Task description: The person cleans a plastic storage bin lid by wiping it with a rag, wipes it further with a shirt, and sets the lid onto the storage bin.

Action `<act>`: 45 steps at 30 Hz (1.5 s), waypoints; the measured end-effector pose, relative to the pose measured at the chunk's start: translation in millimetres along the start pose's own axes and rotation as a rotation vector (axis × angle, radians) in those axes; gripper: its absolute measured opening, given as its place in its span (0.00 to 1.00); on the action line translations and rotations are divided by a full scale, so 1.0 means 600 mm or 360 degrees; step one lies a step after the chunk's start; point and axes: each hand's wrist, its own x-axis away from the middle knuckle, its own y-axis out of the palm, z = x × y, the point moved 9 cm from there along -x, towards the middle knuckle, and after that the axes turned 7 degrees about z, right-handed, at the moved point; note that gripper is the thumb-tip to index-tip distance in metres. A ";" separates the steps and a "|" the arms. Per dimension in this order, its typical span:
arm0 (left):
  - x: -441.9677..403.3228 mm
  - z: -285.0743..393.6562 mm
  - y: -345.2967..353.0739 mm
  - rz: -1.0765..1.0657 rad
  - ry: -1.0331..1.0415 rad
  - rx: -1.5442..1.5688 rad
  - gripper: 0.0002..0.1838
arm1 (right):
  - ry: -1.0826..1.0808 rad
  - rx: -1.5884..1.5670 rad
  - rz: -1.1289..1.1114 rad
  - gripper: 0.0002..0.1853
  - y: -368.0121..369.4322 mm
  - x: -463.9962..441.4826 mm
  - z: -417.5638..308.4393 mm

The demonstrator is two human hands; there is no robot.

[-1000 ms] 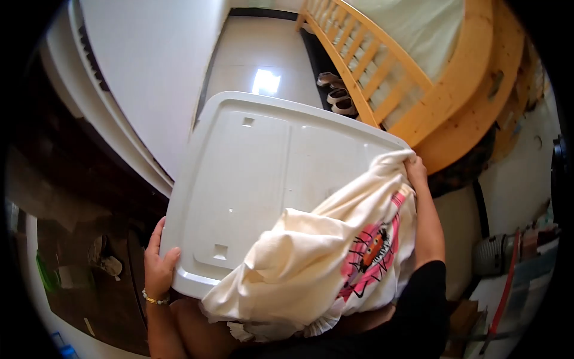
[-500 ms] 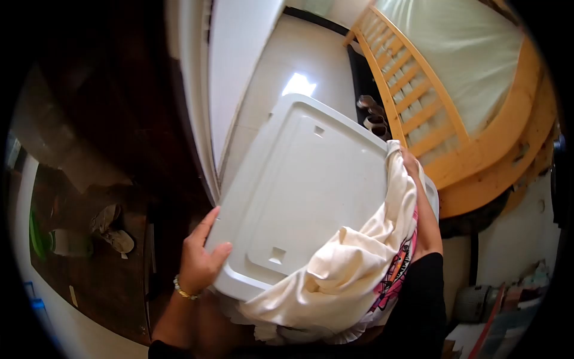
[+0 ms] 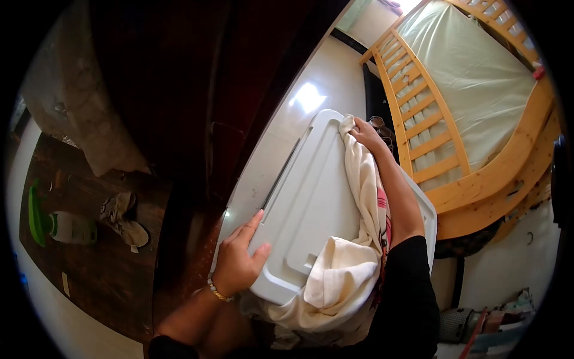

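Observation:
A light grey plastic storage bin with a recessed lid (image 3: 326, 197) fills the middle of the head view, tilted. My left hand (image 3: 240, 257) holds its near left edge, thumb over the top and fingers along the side. A beaded bracelet circles that wrist. At the far right of the lid, my right hand (image 3: 366, 134) is closed on a bunched cream cloth (image 3: 341, 281) with a pink and black print. The cloth drapes down the lid's right side and gathers at the near end; my right forearm lies over part of it.
A wooden bed (image 3: 427, 113) with a pale green cover stands at the right, shoes (image 3: 381, 128) beside it. At left, a dark wooden surface (image 3: 101, 281) bears a cap (image 3: 124, 221) and a green-and-clear container (image 3: 72, 227). A dark door or cabinet (image 3: 179, 90) rises behind.
My right hand has moved up and left along the lid, drawing the cloth with it. My left hand and the bin sit further right in view, and the view has turned.

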 end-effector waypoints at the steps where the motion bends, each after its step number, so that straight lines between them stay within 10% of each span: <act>1: 0.000 0.001 0.001 0.0002 0.0001 -0.0002 0.30 | -0.0020 0.0002 0.0020 0.25 0.004 -0.009 -0.011; 10: 0.004 0.020 0.008 0.0007 0.0048 -0.0015 0.30 | -0.0057 -0.0200 0.0181 0.25 0.005 -0.017 -0.052; 18: 0.003 0.013 0.015 0.0133 -0.0081 0.0154 0.23 | -0.0897 0.0258 0.0239 0.22 0.047 -0.015 -0.205; 29: 0.005 -0.138 -0.031 0.0763 -0.0562 0.1287 0.17 | -0.1148 -0.0128 -0.0328 0.19 0.107 0.352 -0.527; 34: 0.007 -0.127 -0.031 0.0412 -0.0607 0.1190 0.17 | -0.1188 -0.0350 -0.0724 0.26 0.112 0.523 -0.613; 37: 0.014 -0.121 -0.012 0.0107 -0.0669 0.1046 0.17 | -0.1992 0.0663 -0.0507 0.25 0.111 0.655 -0.610; 45: 0.044 -0.113 0.035 -0.0347 -0.1006 0.1075 0.13 | -0.0903 0.0295 -0.0194 0.32 0.022 0.681 -0.452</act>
